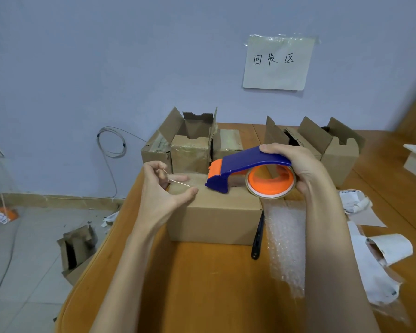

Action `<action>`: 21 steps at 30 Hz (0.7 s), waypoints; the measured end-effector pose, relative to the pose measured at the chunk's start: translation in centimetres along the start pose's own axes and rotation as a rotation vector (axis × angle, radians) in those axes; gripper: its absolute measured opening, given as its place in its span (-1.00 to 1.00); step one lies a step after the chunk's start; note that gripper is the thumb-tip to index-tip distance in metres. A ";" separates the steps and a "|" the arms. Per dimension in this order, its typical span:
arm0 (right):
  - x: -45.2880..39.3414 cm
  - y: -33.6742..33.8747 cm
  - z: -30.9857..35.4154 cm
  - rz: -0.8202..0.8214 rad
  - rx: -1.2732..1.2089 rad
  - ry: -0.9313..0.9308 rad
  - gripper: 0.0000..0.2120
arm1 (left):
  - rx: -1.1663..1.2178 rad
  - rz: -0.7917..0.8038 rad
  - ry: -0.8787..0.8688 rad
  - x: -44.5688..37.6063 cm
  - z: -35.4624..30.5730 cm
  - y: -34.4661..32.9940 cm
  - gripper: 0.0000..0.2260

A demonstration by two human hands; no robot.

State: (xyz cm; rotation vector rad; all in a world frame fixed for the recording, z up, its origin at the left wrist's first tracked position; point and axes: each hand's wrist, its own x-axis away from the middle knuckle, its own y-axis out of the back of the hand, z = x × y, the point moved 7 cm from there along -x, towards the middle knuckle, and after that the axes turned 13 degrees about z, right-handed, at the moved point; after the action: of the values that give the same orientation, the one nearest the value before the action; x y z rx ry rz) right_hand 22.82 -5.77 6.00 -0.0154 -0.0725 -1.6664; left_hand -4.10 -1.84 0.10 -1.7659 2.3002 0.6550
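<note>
left grip [165,186] pinches the tape end [178,182], right grip [296,164] clasps the dispenser [240,164] over the box [214,217] by the left edge of the table [202,284]; we judge slack tape could fold or land askew.

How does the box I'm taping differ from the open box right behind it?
The front box has its flaps folded shut; the box behind has its flaps standing up. The front box looks clean and wide; the box behind is narrower, its front covered in shiny old tape. Both are brown cardboard on the wooden table.
</note>
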 end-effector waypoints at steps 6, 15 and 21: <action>-0.3 -0.1 0.0 -0.036 0.053 -0.006 -0.84 | 0.136 0.020 0.076 -0.3 0.8 1.2 -0.64; -0.1 0.0 -0.3 -0.030 0.044 -0.006 -0.90 | 0.367 -0.163 0.227 -0.6 2.2 1.8 -0.77; -0.1 0.1 -0.5 -0.024 0.025 -0.012 -0.90 | 0.342 -0.176 0.310 0.2 3.5 1.7 -0.75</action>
State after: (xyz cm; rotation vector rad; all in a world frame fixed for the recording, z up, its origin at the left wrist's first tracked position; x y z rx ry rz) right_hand 22.93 -5.67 5.51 -0.0062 -0.1032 -1.6894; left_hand -6.23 -0.09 -2.70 -1.9724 2.2277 -0.0475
